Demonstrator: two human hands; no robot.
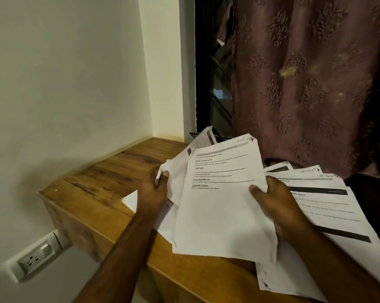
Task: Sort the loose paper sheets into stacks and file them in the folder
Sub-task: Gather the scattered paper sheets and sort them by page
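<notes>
Dim, warm indoor light. Soft shadow is cast on the wall [53, 149] left of the left hand [154, 191]. Printed text on the sheet [224, 193] between the hands is blurred. Wide-angle bending is seen at the edges.

The print on the top sheet [224, 193] is too blurred to read; only a few bold headings and thin lines show. The left hand [154, 191] covers the near edge of the sheets behind [176, 171], and its fingers beyond the thumb are hidden under the paper. The right hand [272, 206] hides its fingers behind the top sheet the same way. The spread papers [328, 206] at right are partly covered by the right forearm and cut off by the frame's lower right edge. The tabletop [110, 178] is hidden beneath all the paper. How many sheets are held cannot be told.
</notes>
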